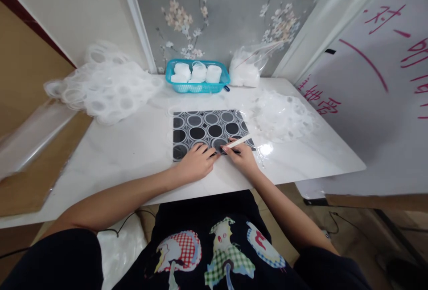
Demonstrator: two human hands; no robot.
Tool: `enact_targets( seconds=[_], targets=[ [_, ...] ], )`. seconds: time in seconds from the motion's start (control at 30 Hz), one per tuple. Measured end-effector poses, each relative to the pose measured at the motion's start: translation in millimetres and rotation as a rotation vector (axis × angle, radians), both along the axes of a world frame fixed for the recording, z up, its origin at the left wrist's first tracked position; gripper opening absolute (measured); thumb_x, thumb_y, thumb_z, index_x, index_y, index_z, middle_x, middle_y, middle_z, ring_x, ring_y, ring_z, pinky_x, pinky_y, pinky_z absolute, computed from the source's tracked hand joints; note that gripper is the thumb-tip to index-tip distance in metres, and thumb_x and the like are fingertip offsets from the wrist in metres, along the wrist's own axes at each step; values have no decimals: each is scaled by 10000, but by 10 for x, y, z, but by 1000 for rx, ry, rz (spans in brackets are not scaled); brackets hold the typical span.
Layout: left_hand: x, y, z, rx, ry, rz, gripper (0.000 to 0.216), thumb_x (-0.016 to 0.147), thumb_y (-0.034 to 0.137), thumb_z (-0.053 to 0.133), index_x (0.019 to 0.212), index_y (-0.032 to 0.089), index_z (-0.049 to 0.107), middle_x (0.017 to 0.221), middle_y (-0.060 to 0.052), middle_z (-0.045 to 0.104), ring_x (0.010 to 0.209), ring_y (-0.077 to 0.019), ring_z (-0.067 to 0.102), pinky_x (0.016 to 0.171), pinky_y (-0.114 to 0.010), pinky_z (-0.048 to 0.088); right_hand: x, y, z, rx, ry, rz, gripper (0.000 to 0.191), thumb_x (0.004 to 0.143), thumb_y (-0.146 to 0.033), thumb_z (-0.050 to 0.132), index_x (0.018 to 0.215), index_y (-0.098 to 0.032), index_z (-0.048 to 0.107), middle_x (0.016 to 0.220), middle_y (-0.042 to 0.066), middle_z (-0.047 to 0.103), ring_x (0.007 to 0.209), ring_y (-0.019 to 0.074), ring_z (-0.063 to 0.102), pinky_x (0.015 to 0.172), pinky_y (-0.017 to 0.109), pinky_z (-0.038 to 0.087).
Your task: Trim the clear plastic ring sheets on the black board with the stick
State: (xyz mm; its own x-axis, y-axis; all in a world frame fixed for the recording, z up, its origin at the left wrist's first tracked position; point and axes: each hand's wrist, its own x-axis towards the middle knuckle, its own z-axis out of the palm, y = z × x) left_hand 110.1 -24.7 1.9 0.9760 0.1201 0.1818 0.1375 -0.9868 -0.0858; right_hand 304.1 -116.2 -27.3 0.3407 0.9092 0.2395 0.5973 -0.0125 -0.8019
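A dark sheet (203,129) printed with rows of grey and black circles lies on the white table (133,147), under clear plastic. My left hand (195,161) rests on the sheet's near edge, fingers bent and pressing down. My right hand (241,156) is beside it, pinching a thin pale stick (241,140) whose tip touches the sheet at a circle in the bottom row.
A blue basket (198,86) with white round rolls stands at the back. A clear bag (245,69) of white pieces sits beside it. Heaps of clear plastic ring scraps lie at the left (103,87) and right (282,114). A whiteboard (377,80) with red writing leans at the right.
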Motion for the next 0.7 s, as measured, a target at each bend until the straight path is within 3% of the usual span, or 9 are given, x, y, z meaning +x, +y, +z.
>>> enact_targets(
  seconds=[0.33,0.7],
  targets=[
    [20,14,-2,-136,-3,24,333,952,193,524,1254,131,648,1173,-138,644,1092,-286,543,927,-419,433,-33,-59,59,11,13,19,256,906,-428,583,891,-248,765,936,69,793,1229,320,616,964,496,528],
    [13,31,-25,-131,-15,15,342,950,185,504,1257,135,648,1161,-140,633,1085,-291,549,936,-434,455,-33,-44,47,25,-24,27,243,914,-395,578,878,-239,761,924,75,791,1222,324,618,957,494,529]
  ],
)
